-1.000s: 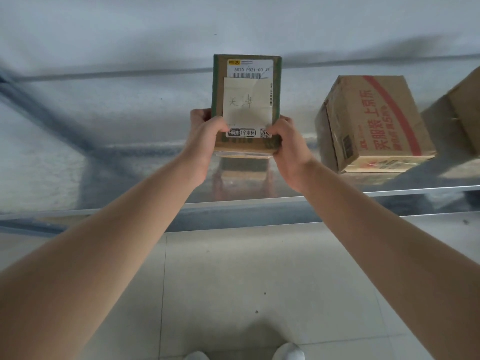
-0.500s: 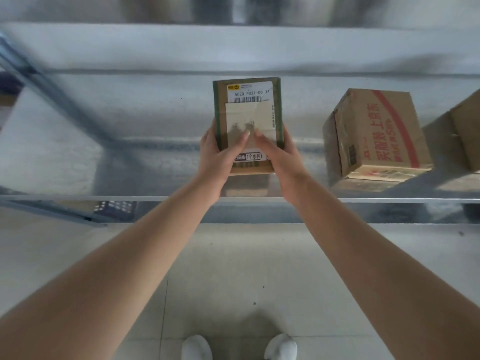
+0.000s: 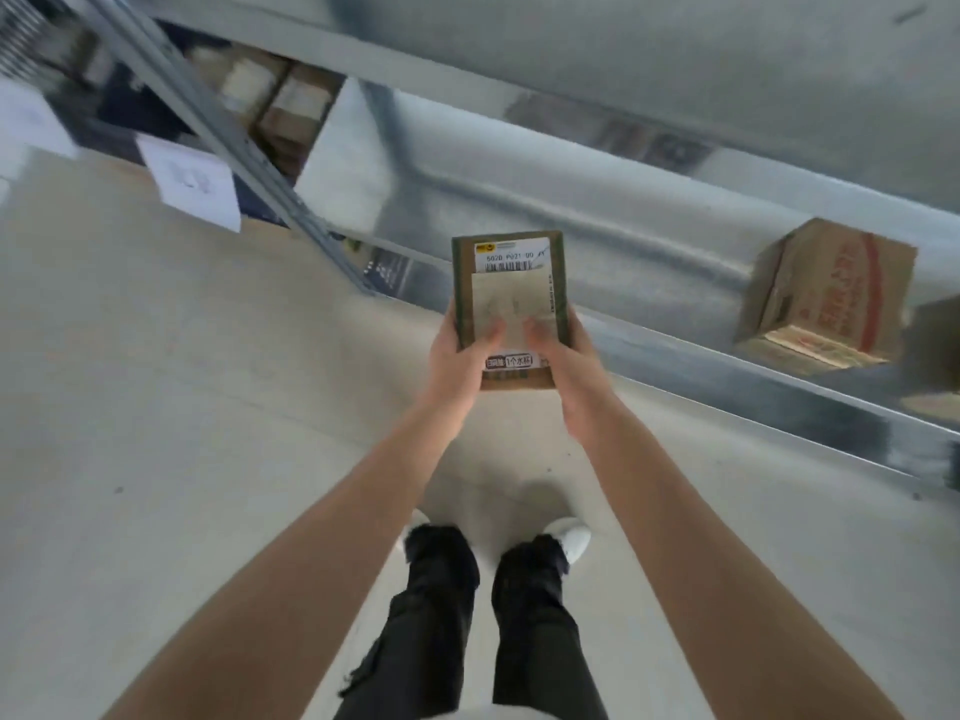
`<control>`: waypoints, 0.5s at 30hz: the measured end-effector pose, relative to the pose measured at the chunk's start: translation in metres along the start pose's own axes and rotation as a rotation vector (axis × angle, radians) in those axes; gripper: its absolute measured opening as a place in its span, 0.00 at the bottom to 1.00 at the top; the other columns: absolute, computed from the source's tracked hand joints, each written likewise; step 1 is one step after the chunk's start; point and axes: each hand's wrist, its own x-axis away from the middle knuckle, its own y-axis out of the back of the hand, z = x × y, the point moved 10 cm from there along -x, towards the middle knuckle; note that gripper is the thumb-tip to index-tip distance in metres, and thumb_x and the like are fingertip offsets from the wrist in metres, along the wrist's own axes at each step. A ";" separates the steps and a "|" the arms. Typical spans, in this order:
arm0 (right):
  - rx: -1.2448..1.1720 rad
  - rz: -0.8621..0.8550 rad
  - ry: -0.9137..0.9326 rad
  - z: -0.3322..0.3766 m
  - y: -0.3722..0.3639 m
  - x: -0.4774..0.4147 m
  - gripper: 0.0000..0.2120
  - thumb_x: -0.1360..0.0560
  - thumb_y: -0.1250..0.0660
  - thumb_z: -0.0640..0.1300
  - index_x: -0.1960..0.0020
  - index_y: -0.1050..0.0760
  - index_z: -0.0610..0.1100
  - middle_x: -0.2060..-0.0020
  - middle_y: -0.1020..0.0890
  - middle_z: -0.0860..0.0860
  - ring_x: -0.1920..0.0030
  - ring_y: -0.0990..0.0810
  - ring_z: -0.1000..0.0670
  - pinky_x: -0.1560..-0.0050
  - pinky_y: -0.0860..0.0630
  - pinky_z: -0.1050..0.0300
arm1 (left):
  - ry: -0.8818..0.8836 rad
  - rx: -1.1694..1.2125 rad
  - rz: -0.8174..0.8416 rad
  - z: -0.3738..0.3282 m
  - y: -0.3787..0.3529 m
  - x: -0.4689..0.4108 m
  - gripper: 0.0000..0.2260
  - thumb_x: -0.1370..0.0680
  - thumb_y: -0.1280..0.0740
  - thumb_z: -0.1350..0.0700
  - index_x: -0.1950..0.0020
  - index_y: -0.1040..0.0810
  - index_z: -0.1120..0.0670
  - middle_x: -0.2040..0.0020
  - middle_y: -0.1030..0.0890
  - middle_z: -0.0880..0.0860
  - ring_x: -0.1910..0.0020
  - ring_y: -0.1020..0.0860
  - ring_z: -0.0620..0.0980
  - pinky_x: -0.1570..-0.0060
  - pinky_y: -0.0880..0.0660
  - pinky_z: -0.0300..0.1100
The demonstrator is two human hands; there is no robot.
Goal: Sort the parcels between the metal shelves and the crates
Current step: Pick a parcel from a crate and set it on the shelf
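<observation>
Parcel [image 3: 508,298] between left hand [image 3: 457,356] and right hand [image 3: 563,363]

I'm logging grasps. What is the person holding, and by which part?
A small labelled parcel, held at its lower end: left hand on its left edge, right hand on its right.

Bare forearms [image 3: 363,511] — black trousers [image 3: 535,615], frayed hem — white shoes [image 3: 571,537].

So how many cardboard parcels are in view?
3 clear ones: a small green-edged cardboard parcel held by the left hand and right hand, a brown red-printed carton on the metal shelf, a third carton cut off at the right edge. Blurred boxes beyond may add more.
</observation>
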 end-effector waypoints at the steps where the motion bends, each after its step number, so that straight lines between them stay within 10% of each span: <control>1: 0.012 0.024 -0.018 0.003 -0.021 0.010 0.14 0.19 0.34 0.45 0.34 0.29 0.52 0.48 0.17 0.55 0.50 0.18 0.54 0.55 0.23 0.61 | 0.006 0.012 0.005 -0.005 0.018 0.008 0.17 0.21 0.32 0.58 0.32 0.26 0.56 0.44 0.17 0.51 0.50 0.17 0.46 0.54 0.19 0.37; 4: 0.032 0.065 -0.028 0.018 -0.083 0.035 0.17 0.19 0.34 0.46 0.32 0.29 0.48 0.45 0.16 0.52 0.51 0.16 0.53 0.58 0.21 0.62 | 0.007 0.062 0.003 -0.028 0.075 0.030 0.19 0.21 0.31 0.55 0.31 0.27 0.54 0.41 0.17 0.54 0.45 0.17 0.53 0.49 0.18 0.47; 15: 0.174 0.372 0.076 0.091 -0.371 0.063 0.18 0.20 0.34 0.46 0.30 0.29 0.49 0.41 0.18 0.47 0.43 0.18 0.44 0.47 0.19 0.51 | -0.136 0.250 -0.292 -0.152 0.335 0.064 0.17 0.20 0.33 0.57 0.32 0.28 0.54 0.49 0.18 0.48 0.56 0.19 0.42 0.63 0.22 0.32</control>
